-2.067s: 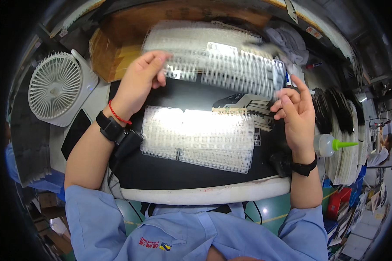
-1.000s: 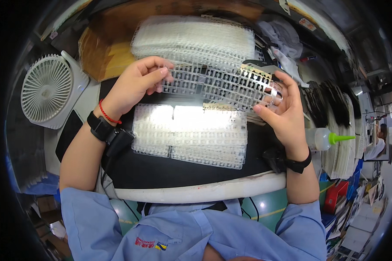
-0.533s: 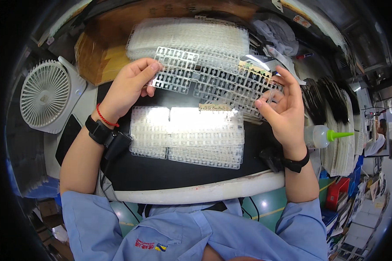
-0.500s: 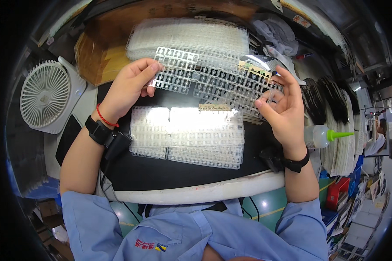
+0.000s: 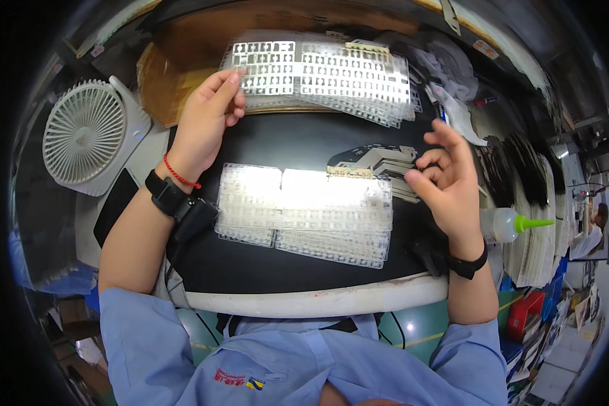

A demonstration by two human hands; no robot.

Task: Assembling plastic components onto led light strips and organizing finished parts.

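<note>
Silvery sheet sticks out rightward, long way sideways, from the left hand, whose fingers pinch its end; the right hand, farther off, has bent, empty fingers apart.

Your left hand covers part of the left edge of the upper sheet it pinches, and you can't see its fingertips clearly there. Motion blur smears that sheet's right end, and it hides most of the upper stack beneath. Glare washes out the openings across the lower sheets, which overlap one another and cover the near ends of the grey pieces. Your right wrist hides the bottle's left end. The bottom edge cuts off your shirt. The far-right person is too small to make out.
</note>
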